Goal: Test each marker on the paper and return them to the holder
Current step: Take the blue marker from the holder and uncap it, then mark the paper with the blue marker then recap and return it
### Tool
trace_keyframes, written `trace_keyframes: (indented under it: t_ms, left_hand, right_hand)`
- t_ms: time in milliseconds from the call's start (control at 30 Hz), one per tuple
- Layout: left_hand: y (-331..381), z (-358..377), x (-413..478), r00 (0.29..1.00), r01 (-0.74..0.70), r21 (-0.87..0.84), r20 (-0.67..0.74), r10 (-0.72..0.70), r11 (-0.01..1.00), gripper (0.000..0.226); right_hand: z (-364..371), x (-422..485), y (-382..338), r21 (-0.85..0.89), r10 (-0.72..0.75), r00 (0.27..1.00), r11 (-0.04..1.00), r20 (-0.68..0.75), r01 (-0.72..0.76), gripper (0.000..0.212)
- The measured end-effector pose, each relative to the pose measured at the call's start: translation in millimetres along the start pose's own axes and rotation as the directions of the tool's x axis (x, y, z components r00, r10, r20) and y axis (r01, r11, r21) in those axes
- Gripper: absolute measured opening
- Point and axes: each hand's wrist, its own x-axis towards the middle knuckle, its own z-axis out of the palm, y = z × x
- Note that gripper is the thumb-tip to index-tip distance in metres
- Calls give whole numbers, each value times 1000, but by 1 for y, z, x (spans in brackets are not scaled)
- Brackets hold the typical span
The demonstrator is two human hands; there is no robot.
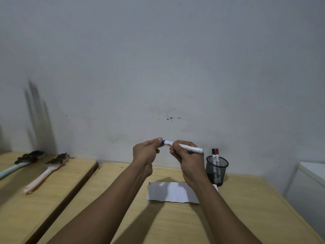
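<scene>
A white marker point(191, 148) with a blue cap point(163, 142) is held level above the table, in front of the wall. My right hand point(186, 155) grips its barrel. My left hand point(146, 152) pinches the blue cap end. Below them a white sheet of paper point(173, 192) lies on the wooden table point(175, 222), with short red and dark strokes at its top left corner. A black mesh holder point(216, 169) stands to the right of the paper, holding a black-capped marker point(213, 153) and a red-capped marker point(217, 153) upright.
A second wooden table point(35, 199) stands at the left across a narrow gap, with a pink-handled brush point(44, 175) and a blue-handled brush point(21, 163) on it. A white cabinet point(309, 187) sits at the right. The grey wall is close behind.
</scene>
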Motion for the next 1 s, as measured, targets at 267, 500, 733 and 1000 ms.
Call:
trace_keyframes:
  t_ms: [267, 500, 733, 1000]
  left_hand:
    - [-36, -32, 48, 984, -162, 212, -35, 173, 964, 3]
    - [-101, -74, 93, 943, -276, 864, 158, 293, 422, 20]
    - [-127, -80, 103, 966, -207, 881, 117, 229, 425, 39]
    - [-126, -90, 85, 907, -319, 890, 187, 377, 327, 44]
  right_hand:
    - [-25, -6, 24, -314, -48, 997, 947, 61, 65, 16]
    - [-43, -3, 55, -299, 58, 998, 952, -29, -64, 15]
    - [-46, 3, 75, -290, 106, 993, 950, -41, -114, 17]
    - [-38, 10, 92, -359, 188, 982, 916, -1, -176, 10]
